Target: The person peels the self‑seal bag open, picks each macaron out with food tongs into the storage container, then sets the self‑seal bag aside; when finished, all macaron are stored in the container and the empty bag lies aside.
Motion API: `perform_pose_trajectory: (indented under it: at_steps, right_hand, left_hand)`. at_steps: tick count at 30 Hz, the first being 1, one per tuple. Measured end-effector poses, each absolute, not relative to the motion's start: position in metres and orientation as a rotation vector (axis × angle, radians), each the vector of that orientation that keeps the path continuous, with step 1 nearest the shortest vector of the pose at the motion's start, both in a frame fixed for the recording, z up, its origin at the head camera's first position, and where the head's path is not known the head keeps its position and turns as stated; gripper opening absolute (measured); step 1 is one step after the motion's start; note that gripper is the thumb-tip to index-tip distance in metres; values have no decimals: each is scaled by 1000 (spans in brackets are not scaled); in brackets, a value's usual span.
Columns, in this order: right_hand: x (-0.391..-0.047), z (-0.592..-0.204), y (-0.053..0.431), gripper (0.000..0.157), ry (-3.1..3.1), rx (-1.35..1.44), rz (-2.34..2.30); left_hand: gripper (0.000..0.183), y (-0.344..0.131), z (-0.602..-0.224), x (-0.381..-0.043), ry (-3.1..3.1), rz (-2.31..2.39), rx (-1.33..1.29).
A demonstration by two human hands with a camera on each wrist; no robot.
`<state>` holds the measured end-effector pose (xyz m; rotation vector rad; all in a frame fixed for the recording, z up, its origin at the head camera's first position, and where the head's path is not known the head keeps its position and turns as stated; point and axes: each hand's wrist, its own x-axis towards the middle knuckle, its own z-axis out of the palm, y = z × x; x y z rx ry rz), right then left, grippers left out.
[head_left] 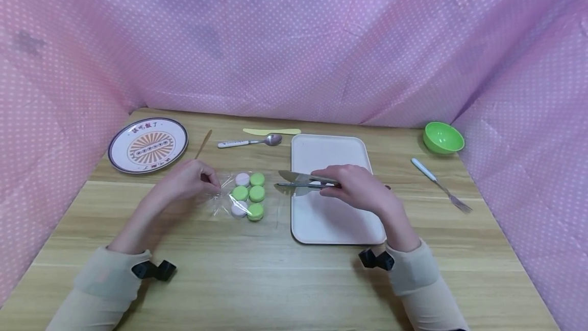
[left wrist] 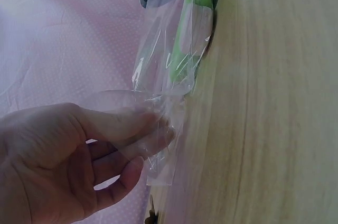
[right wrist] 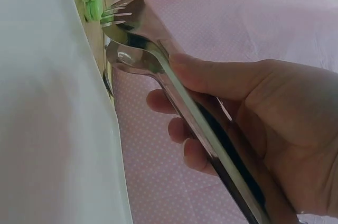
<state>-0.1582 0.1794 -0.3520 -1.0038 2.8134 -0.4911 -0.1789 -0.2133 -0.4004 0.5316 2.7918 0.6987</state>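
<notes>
My left hand [head_left: 188, 182] pinches the left end of a clear plastic bag [left wrist: 150, 71] between thumb and fingers. Green macarons [head_left: 256, 193] and pale pink macarons [head_left: 239, 209] lie in two columns within the bag, on the wooden table. In my right hand [head_left: 356, 185] is a pair of metal tongs [right wrist: 182, 97], gripped with the thumb on one arm and fingers on the other. The tongs point left over the white tray [head_left: 328, 152], their spread tips past its left edge, close to the bag's right side. Nothing is between the tips.
A patterned plate [head_left: 121, 152] lies at the back left. Behind the bag are a spoon [head_left: 236, 143], a yellow knife [head_left: 271, 132] and a thin golden handle [head_left: 204, 142]. To the right are a green bowl [head_left: 443, 138] and a fork [head_left: 424, 169]. Pink dotted cloth [head_left: 294, 40] surrounds the table.
</notes>
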Motion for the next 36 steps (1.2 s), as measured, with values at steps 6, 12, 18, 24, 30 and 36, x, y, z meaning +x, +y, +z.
perform_pose_trajectory:
  at_steps: [6, 12, 18, 24, 30, 36]
  right_hand:
    - [-154, -352, 173, 34, 2787, -1036, -450]
    - [-151, -353, 167, 32, 2791, -1054, -416]
    - [-150, -358, 153, 28, 2807, -1106, -337]
    - [-148, -357, 144, 25, 2822, -1096, -288]
    - [-148, -349, 154, 27, 2838, -1017, -275]
    - [-148, -350, 154, 32, 2843, -1003, -270]
  left_hand:
    - [8, -213, -402, -179, 2789, 702, 543]
    - [7, -214, -402, -180, 2781, 699, 531]
    - [6, -215, -401, -179, 2766, 703, 519]
    - [8, -216, -404, -178, 2776, 679, 501]
    - [8, -216, -405, -179, 2775, 695, 491]
    - [9, -215, -406, -180, 2781, 671, 483]
